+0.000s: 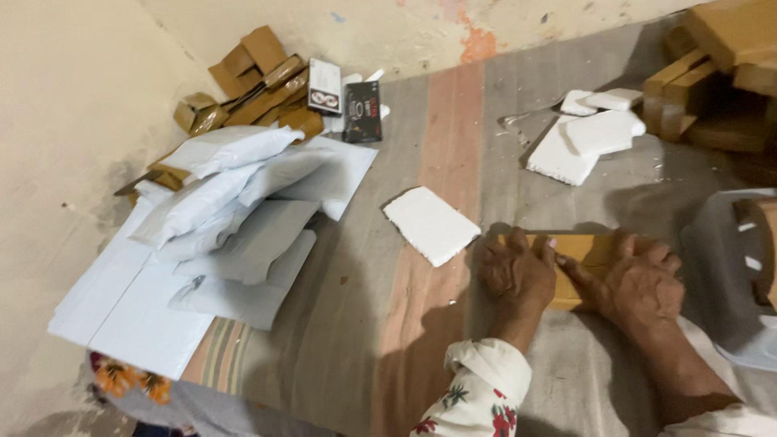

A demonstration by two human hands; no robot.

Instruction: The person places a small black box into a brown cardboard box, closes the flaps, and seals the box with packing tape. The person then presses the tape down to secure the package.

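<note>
Both hands press down on a flat brown cardboard box (584, 249) lying on the striped cloth. My left hand (518, 271) covers its left end with fingers curled over the top. My right hand (643, 283) rests on its right part, the thumb reaching across the box towards the left hand. A white foam slab (430, 224) lies just left of the box, apart from it.
A heap of white mailer bags (218, 226) fills the left side. Behind it lie brown cartons (259, 81) and a small black box (362, 112). More white foam pieces (587, 133) sit at the back right, with stacked brown boxes (712, 73) beyond. A white plastic crate (740, 267) stands at right.
</note>
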